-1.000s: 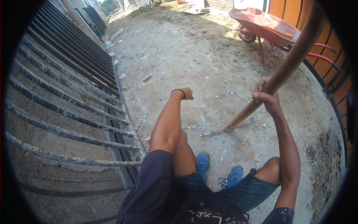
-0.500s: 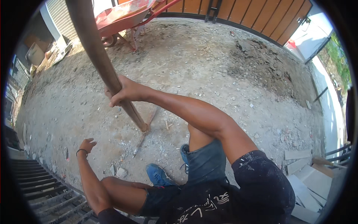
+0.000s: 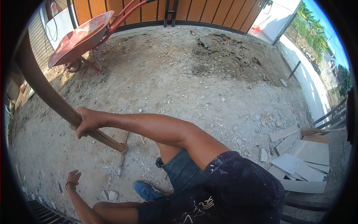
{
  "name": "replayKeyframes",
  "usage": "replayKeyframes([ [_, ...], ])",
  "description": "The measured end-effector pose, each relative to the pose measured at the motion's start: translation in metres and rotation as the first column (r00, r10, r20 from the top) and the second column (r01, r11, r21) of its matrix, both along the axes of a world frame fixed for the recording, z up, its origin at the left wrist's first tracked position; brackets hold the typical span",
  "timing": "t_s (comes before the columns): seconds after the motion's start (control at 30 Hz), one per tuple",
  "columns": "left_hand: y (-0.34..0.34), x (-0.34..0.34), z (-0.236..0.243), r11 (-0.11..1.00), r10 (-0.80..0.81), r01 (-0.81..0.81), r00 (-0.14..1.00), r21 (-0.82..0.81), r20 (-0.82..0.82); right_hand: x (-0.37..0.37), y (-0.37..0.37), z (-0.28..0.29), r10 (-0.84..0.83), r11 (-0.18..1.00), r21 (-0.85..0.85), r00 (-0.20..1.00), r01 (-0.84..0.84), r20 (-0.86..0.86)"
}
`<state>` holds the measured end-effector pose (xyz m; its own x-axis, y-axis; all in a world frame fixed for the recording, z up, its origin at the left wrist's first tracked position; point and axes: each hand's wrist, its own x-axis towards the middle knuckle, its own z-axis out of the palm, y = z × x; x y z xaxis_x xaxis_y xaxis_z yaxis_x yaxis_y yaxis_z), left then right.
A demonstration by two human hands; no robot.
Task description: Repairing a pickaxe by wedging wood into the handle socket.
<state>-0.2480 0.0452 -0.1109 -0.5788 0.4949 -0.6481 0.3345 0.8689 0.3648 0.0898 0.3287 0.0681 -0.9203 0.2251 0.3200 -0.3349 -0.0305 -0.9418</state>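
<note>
Nearest, the blue shoe (image 3: 148, 189) stands on the gravelly dirt ground (image 3: 194, 86). The left hand (image 3: 73, 177) hangs free beside it, fingers loosely apart, holding nothing. Above, the right hand (image 3: 86, 121) stays clamped around the long brown wooden tool handle (image 3: 48, 98), whose tip rests on the ground. Since half a second ago the view has swung right: the red metal wheelbarrow (image 3: 80, 37) now sits farther left, and pale stacked tiles (image 3: 302, 160) have appeared.
</note>
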Motion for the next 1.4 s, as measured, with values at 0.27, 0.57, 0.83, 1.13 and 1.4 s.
replayKeyframes([
  [0.27, -0.014, -0.024, -0.01, 1.0, 0.016, -0.017, 0.999, 0.004, 0.033, -0.003, -0.004, 0.004, -0.001, 0.999, -0.054, 0.999, -0.001, -0.039],
  [0.57, -0.009, -0.008, 0.002, 0.999, -0.021, 0.023, 0.998, 0.031, -0.056, -0.005, 0.0, 0.0, 0.026, 0.999, -0.02, 0.999, -0.026, -0.022],
  [0.83, -0.001, -0.001, 0.003, 1.0, -0.021, 0.021, 0.999, -0.005, -0.026, 0.001, 0.002, 0.0, 0.008, 1.0, -0.008, 1.0, -0.008, -0.016],
  [1.13, -0.001, -0.003, 0.003, 0.992, -0.122, 0.117, 0.987, -0.055, -0.101, 0.0, 0.002, -0.001, -0.003, 1.0, -0.001, 1.0, 0.003, 0.0],
  [1.4, -0.003, -0.018, -0.017, 0.975, -0.223, 0.224, 0.959, -0.016, -0.175, 0.001, 0.004, -0.003, -0.002, 1.0, 0.006, 1.0, 0.002, -0.006],
])
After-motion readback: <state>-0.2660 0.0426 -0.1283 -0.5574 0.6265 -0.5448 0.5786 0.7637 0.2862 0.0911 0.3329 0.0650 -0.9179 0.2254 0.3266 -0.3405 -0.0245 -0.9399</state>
